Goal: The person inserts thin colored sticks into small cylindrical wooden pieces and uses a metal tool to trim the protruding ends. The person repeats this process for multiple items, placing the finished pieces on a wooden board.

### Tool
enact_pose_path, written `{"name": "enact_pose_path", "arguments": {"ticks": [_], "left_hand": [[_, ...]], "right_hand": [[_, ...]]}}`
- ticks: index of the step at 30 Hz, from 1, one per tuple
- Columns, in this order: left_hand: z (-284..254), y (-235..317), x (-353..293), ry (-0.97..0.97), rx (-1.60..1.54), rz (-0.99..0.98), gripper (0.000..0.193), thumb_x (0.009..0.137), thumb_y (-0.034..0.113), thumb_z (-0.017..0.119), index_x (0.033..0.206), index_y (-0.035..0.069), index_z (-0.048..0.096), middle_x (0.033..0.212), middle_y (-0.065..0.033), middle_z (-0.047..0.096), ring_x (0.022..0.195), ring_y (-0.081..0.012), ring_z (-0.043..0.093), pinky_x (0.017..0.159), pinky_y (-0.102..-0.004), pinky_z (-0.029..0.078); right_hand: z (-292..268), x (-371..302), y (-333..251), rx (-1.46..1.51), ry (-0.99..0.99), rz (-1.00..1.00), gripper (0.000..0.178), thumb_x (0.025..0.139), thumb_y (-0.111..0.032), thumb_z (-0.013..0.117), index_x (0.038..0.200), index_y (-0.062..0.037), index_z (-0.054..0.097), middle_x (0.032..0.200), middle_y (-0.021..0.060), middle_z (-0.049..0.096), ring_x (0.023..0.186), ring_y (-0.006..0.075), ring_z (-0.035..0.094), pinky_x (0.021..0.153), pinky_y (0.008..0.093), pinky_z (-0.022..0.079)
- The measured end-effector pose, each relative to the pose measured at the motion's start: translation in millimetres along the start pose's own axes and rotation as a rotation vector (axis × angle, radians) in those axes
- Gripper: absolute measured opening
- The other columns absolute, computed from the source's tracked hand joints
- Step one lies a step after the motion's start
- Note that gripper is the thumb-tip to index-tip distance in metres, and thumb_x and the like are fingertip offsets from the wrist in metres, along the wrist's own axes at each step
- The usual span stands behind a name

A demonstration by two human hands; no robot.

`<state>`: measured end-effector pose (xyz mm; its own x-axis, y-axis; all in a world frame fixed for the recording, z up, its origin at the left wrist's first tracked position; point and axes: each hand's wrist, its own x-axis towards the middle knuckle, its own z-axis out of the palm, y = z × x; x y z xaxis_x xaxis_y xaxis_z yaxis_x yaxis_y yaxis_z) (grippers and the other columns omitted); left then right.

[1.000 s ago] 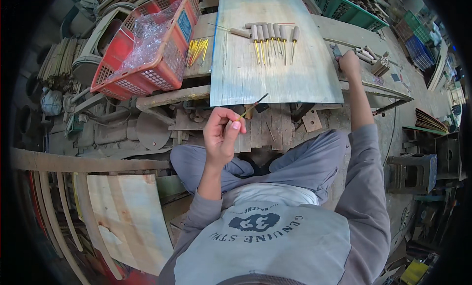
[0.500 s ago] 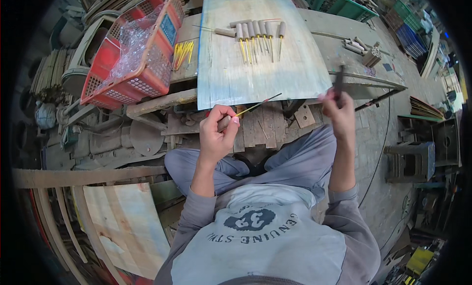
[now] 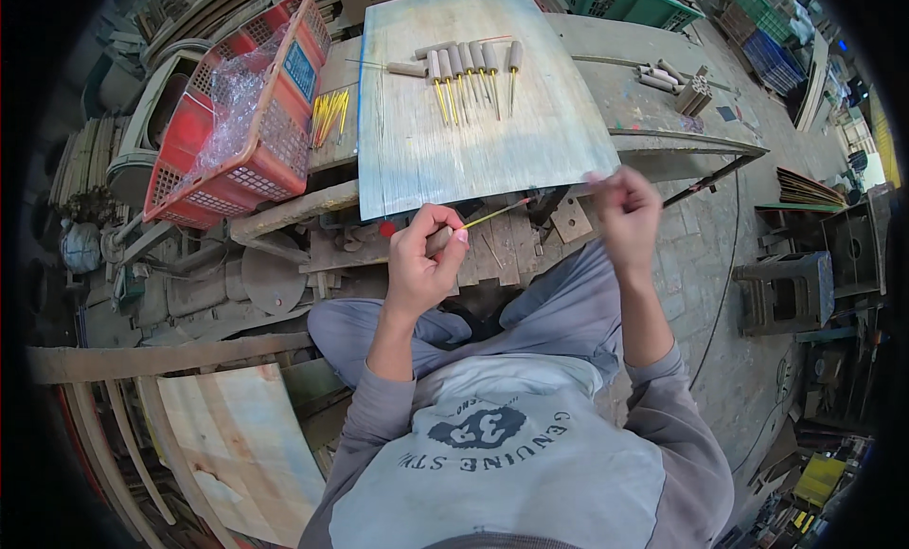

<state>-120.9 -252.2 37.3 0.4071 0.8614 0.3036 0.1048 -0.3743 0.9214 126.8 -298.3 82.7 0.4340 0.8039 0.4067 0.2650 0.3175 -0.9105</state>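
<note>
My left hand [image 3: 423, 265] is closed round a pale cylindrical handle [image 3: 437, 241]. From it a thin yellow rod [image 3: 488, 216] with a reddish tip points right, just short of the board's near edge. Off the board's near right corner is my right hand [image 3: 629, 213], fingers curled and partly blurred; whatever it grips does not show. Several similar handled rods [image 3: 466, 64] lie in a row on the pale board [image 3: 407, 161], grey-brown handles away from me, yellow shafts toward me. Another handle with a thin dark shaft [image 3: 407, 70] lies crosswise at their left.
A red plastic crate [image 3: 270, 161] with bubble wrap stands left of the board, beside a bunch of yellow rods [image 3: 329, 113]. Loose grey-brown cylinders [image 3: 658, 78] lie on the bench at the right. A stool [image 3: 781, 293] stands on the floor at right.
The dark narrow tool that stood up from my right hand no longer shows. That hand has moved slightly left. The view has shifted a little; my left hand still grips the handle.
</note>
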Motion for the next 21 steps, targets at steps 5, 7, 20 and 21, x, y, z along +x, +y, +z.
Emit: {"name": "enact_pose_path", "arguments": {"ticks": [5, 7, 20, 21], "left_hand": [[3.0, -0.3, -1.3, -0.012, -0.051, 0.006, 0.006, 0.09, 0.003, 0.055, 0.091, 0.0, 0.05, 0.072, -0.0033, 0.059, 0.066, -0.0047, 0.051, 0.059, -0.0191, 0.039], [4.1, 1.5, 0.3, 0.006, -0.072, 0.015, 0.006, 0.09, 0.003, 0.055, 0.091, 0.0, 0.05, 0.072, -0.0035, 0.059, 0.066, -0.0048, 0.051, 0.059, -0.0193, 0.039], [11.6, -7.9, 2.7, 0.064, -0.184, 0.064, 0.007, 0.087, 0.004, 0.059, 0.09, 0.0, 0.054, 0.063, 0.0002, 0.058, 0.051, 0.0003, 0.04, 0.048, -0.018, 0.031], [8.9, -6.7, 2.1, 0.059, -0.18, 0.076, 0.007, 0.087, 0.004, 0.059, 0.09, 0.0, 0.054, 0.063, 0.0003, 0.057, 0.051, 0.0003, 0.04, 0.048, -0.0181, 0.031]], "right_hand": [[7.8, -10.5, -3.3, -0.494, -0.233, -0.251, 0.04, 0.09, -0.003, 0.059, 0.061, -0.0139, 0.035, 0.054, -0.0072, 0.036, 0.046, 0.0017, 0.025, 0.045, 0.0205, 0.025], [1.9, -1.8, 2.9, -0.102, 0.028, 0.023, 0.041, 0.088, -0.006, 0.063, 0.06, -0.013, 0.034, 0.053, -0.0069, 0.034, 0.046, 0.003, 0.026, 0.045, 0.0219, 0.026], [1.7, -4.0, 7.7, -0.329, 0.022, -0.137, 0.043, 0.084, -0.003, 0.068, 0.064, -0.0108, 0.031, 0.052, -0.0071, 0.036, 0.051, 0.0004, 0.034, 0.046, 0.0171, 0.03], [0.8, 0.6, 7.5, -0.088, 0.172, -0.007, 0.043, 0.083, -0.003, 0.068, 0.064, -0.011, 0.031, 0.052, -0.0072, 0.035, 0.051, 0.0005, 0.033, 0.047, 0.0172, 0.03]]}}
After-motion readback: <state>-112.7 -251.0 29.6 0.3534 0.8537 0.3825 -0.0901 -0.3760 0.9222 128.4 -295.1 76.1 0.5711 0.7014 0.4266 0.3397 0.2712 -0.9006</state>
